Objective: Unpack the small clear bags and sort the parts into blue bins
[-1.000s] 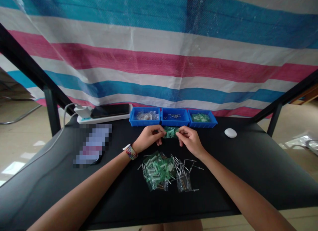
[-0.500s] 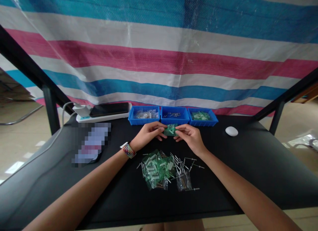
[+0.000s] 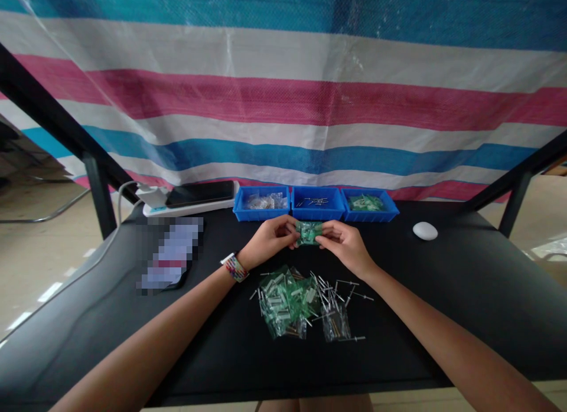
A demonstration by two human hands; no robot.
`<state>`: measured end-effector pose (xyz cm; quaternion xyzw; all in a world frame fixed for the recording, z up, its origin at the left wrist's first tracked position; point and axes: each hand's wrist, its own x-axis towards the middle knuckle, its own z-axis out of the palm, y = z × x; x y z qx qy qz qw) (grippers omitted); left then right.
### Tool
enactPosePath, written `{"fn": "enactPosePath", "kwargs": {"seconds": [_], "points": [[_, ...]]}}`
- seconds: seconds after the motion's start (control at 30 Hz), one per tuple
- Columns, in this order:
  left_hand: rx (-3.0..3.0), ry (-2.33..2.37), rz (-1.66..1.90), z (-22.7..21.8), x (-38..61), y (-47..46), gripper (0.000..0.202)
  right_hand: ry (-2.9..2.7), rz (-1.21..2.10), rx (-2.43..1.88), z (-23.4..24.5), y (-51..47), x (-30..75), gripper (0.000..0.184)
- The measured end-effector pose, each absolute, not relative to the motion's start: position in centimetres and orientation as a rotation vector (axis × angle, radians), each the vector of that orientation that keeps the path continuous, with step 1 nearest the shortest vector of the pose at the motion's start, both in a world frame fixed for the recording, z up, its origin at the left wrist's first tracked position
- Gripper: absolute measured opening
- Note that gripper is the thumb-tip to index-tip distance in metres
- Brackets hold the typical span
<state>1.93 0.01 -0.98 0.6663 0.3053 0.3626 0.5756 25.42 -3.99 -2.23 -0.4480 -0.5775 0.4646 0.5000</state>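
Note:
Both my hands hold a small clear bag of green parts (image 3: 309, 232) just above the black table (image 3: 465, 294). My left hand (image 3: 270, 241) pinches its left end and my right hand (image 3: 348, 245) pinches its right end. Below my hands lies a heap of small bags with green parts (image 3: 286, 300), and beside it loose metal pins (image 3: 341, 291) and a clear bag of pins (image 3: 335, 326). Behind my hands stand three blue trays: the left tray (image 3: 261, 202) with clear bags, the middle tray (image 3: 318, 203) with pins, the right tray (image 3: 370, 203) with green parts.
A white power strip (image 3: 155, 208) with a dark phone (image 3: 199, 193) on it lies at the back left, its cable running off the table. A blurred flat object (image 3: 170, 255) lies left of my hands. A white oval object (image 3: 424, 230) sits at the right. A striped tarp hangs behind.
My hands have drawn closer together on the small green bag and lifted it slightly. The view has shifted a little, so everything sits further right in the frame.

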Motion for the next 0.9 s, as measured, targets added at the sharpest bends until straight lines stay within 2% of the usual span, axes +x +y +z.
{"fn": "enactPosePath", "kwargs": {"seconds": [0.17,0.4,0.57,0.67,0.9], "points": [[1.577,0.718,0.852,-0.8,1.9,0.1,0.027,-1.484,0.888,-1.154,-2.2,-4.1,25.7,0.02],[1.61,0.767,0.842,-0.4,2.0,-0.2,0.031,-1.331,1.14,-1.113,-1.4,-4.7,25.5,0.035],[1.562,0.785,0.876,-0.4,2.1,-0.4,0.03,-1.356,1.062,-1.072,-1.0,-4.9,25.4,0.032],[1.453,0.756,0.93,-0.6,2.1,-0.3,0.036,-1.388,1.029,-1.067,-0.9,-5.0,25.5,0.031],[1.461,0.733,0.838,-0.5,2.0,-0.2,0.031,-1.431,1.087,-1.034,-1.2,-5.4,25.6,0.031]]}}
